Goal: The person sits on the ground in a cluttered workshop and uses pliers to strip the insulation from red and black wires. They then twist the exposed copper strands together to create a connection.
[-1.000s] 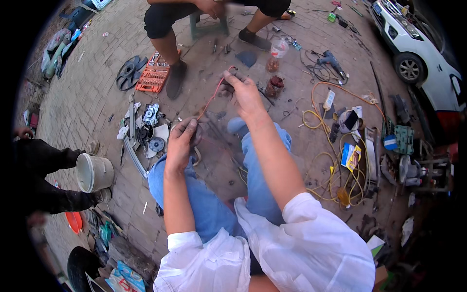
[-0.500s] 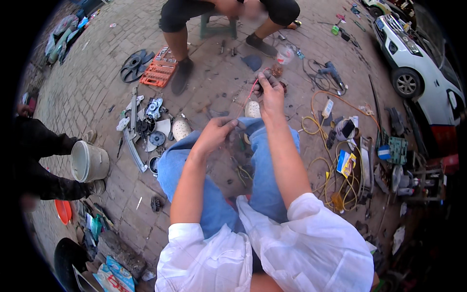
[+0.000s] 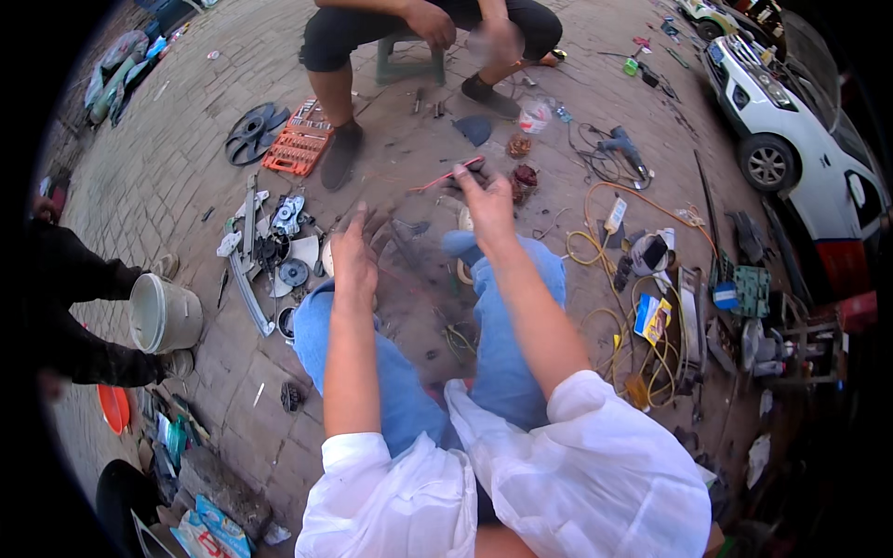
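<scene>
A thin red wire is pinched in the fingers of my right hand, held out past my knees. Its loose end points left into the air. My left hand is over my left knee, its fingers stretched and apart, with nothing visible in them. Just beyond my right hand, a dark red coil of wire and a copper-coloured coil lie on the ground. Between my legs, pliers with yellow-green handles are on the paving, partly blurred.
Across from me a person sits on a green stool. An orange socket set and fan lie far left, window-regulator parts nearer. A white bucket stands left. Yellow cords, a heat gun and a white car are right.
My left hand has let go of the red wire, opened and moved left. My right hand has shifted slightly left and nearer, still with the wire. The seated person's hands have moved apart.
</scene>
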Action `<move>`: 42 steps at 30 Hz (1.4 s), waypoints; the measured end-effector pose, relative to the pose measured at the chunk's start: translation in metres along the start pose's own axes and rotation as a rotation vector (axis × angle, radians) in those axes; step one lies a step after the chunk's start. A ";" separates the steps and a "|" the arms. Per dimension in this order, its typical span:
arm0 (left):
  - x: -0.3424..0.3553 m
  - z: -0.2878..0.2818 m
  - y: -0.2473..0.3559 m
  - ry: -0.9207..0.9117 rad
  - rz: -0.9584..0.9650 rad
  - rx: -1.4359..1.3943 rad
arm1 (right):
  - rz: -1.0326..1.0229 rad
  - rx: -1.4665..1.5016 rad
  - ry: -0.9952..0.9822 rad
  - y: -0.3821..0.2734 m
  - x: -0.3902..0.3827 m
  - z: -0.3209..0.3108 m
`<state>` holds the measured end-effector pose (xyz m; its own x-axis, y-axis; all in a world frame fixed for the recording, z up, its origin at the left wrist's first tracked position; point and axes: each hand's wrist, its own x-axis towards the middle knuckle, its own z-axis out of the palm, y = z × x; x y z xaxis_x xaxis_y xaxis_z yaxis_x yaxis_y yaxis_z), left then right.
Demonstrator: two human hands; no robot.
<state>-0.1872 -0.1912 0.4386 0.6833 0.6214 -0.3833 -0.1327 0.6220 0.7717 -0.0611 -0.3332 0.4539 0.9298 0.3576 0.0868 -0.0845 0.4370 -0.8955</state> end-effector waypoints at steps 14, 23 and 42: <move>0.009 -0.005 0.000 -0.019 0.299 0.051 | 0.163 -0.134 -0.272 0.017 -0.020 0.026; 0.011 -0.021 0.011 0.051 0.378 0.037 | -0.029 -0.432 -0.320 0.011 -0.034 0.037; 0.014 0.012 0.006 -0.241 0.262 0.177 | 0.214 -0.137 -0.262 0.042 -0.117 0.017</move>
<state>-0.1700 -0.1839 0.4439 0.7944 0.6055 -0.0478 -0.2136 0.3521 0.9113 -0.1794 -0.3427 0.4138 0.7715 0.6361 -0.0156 -0.2015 0.2210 -0.9542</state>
